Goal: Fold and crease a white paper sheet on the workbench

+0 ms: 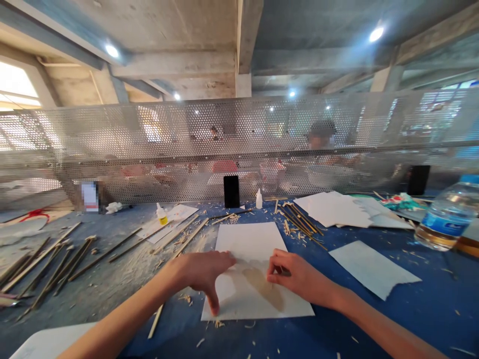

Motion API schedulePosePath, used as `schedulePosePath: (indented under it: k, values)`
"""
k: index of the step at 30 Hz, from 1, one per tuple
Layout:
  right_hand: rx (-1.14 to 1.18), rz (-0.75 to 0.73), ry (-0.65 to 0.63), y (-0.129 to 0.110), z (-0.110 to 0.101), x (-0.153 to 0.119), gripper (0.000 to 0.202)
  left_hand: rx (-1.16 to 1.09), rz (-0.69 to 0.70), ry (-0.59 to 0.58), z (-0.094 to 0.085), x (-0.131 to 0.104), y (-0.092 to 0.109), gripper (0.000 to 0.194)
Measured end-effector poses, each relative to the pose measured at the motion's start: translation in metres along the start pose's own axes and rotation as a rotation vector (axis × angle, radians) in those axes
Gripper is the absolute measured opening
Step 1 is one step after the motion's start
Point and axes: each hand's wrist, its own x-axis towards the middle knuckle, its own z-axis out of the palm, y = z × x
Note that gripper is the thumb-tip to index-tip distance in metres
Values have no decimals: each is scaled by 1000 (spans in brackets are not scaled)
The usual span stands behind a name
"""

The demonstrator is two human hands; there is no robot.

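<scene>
A white sheet of paper (245,239) lies on the blue table in front of me, with a brownish patch or shadow (267,291) on its near half. My left hand (205,269) rests at the sheet's left side, thumb spread down to the near left corner and fingers stretched over the paper. Over the sheet's right side is my right hand (290,274), its fingers curled and thumb tip against them. Whatever the right fingers may hold is too small or hidden to make out.
Thin wooden sticks (67,264) and shavings litter the left. A yellow-labelled glue bottle (161,215), a white bottle (259,199) and a phone (231,192) stand behind. Stacked paper (333,209), a torn sheet (374,267) and a water bottle (447,217) are right. A perforated metal screen (179,144) spans the back.
</scene>
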Motion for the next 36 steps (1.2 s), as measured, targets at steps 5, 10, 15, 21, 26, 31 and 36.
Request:
schedulePosePath:
  k: [5,10,15,21,26,31,36]
  values:
    - [-16,0,55,0,0,0,16,-15,13,8,0,0,0,102]
    - [-5,-11,-9,-1,-2,-1,17,-6,-4,-6,-1,0,1,98]
    - [-6,-10,36,-2,0,-2,15,0,-13,7,0,-1,2,99]
    - [22,-6,5,-2,-2,-2,14,-6,-9,-3,0,0,2,99]
    - [-10,-14,33,-1,0,-2,13,2,-23,-22,-2,0,3,101]
    - [-17,-19,73,1,3,-2,15,12,-21,-14,-3,0,4,99]
    - [5,-10,61,2,3,0,14,17,-13,3,1,0,1,100]
